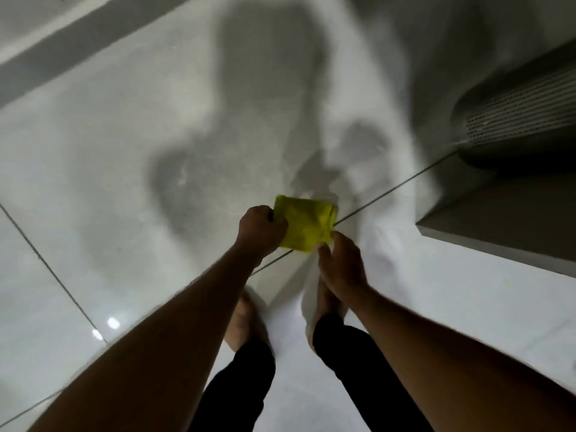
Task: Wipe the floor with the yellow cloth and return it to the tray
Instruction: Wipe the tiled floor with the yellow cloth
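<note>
You are standing and looking straight down at a pale tiled floor (93, 198), and both of your bare arms reach forward into the middle of the view. Between your hands hangs the yellow cloth (305, 224), folded into a small, thick rectangle and held up in the air above the floor, not lying on it.

Your left hand (260, 230) is curled closed around the left edge of the cloth, with the fingers wrapped over the fold. Your right hand (341, 263) sits just below and to the right of the cloth, its thumb and fingertips pinching the lower right corner.

A dark grout line (405, 182) runs diagonally under the cloth, passing behind it from lower left to upper right. Below the cloth your two bare feet stand on the tiles, the left foot (244, 322) and the right foot (324, 310), each coming out of a dark trouser leg (240, 388).

To the upper right of the cloth, well apart from it, stands a rounded white appliance with a perforated grille (523, 110). Directly below that, the corner of a grey ledge (498, 222) juts in from the right edge. Your shadow falls across the floor beyond the cloth. The whole view is somewhat blurred.
</note>
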A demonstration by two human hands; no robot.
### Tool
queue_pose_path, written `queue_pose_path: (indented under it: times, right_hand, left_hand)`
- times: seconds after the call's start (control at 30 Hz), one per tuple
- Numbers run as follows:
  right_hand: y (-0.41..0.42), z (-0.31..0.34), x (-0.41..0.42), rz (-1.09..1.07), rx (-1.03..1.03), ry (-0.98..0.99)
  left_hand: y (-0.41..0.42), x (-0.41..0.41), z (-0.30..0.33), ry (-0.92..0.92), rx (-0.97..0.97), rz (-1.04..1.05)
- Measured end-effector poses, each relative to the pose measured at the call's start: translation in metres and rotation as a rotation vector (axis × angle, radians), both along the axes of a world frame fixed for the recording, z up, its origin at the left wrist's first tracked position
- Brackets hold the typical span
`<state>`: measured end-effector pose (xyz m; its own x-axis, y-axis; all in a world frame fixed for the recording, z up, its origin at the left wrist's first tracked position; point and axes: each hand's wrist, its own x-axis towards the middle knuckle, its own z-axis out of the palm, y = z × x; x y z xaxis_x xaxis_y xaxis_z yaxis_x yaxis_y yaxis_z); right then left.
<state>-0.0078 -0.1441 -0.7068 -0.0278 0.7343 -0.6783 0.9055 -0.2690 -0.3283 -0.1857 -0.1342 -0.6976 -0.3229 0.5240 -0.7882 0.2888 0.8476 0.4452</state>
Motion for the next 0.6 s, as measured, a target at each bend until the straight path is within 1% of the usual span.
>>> queue_pose_path:
  times: [0.07, 0.13, 0.17, 0.23, 0.3, 0.33, 0.37, 0.4, 0.43, 0.47, 0.53, 0.6]
  right_hand:
    - [0.004, 0.055, -0.009, -0.273, -0.15, 0.049]
    - [0.009, 0.121, -0.021, -0.45, -0.266, 0.105]
    - [0.012, 0.166, -0.027, -0.58, -0.331, 0.172]
    - [0.019, 0.236, -0.042, -0.929, -0.504, 0.433]
    - [0.032, 0.328, -0.054, -1.274, -0.698, 0.771]
    - [0.036, 0.376, -0.062, -1.37, -0.779, 0.965]
    - [0.038, 0.423, -0.07, -1.406, -0.822, 1.135]
    - [0.04, 0.467, -0.077, -1.414, -0.81, 1.266]
    - [0.042, 0.507, -0.085, -1.391, -0.755, 1.344]
    - [0.044, 0.541, -0.091, -1.352, -0.685, 1.388]
    - [0.045, 0.607, -0.099, -1.216, -0.559, 1.439]
    - [0.044, 0.659, -0.1, -1.071, -0.469, 1.476]
  left_hand:
    - [0.009, 0.002, 0.066, -0.006, 0.093, -0.091]
    - [0.014, 0.001, 0.145, -0.023, 0.191, -0.159]
    - [0.016, -0.002, 0.198, -0.037, 0.23, -0.171]
    - [0.016, -0.005, 0.282, -0.068, 0.289, -0.144]
    - [0.015, -0.014, 0.391, -0.121, 0.32, -0.028]
    - [0.013, -0.022, 0.446, -0.153, 0.351, 0.051]
    - [0.009, -0.03, 0.496, -0.186, 0.379, 0.12]
    - [0.004, -0.039, 0.539, -0.229, 0.412, 0.18]
    - [-0.001, -0.048, 0.578, -0.275, 0.447, 0.23]
    - [-0.007, -0.056, 0.609, -0.325, 0.487, 0.276]
    - [-0.02, -0.072, 0.674, -0.366, 0.584, 0.326]
    - [-0.038, -0.084, 0.718, -0.387, 0.656, 0.349]
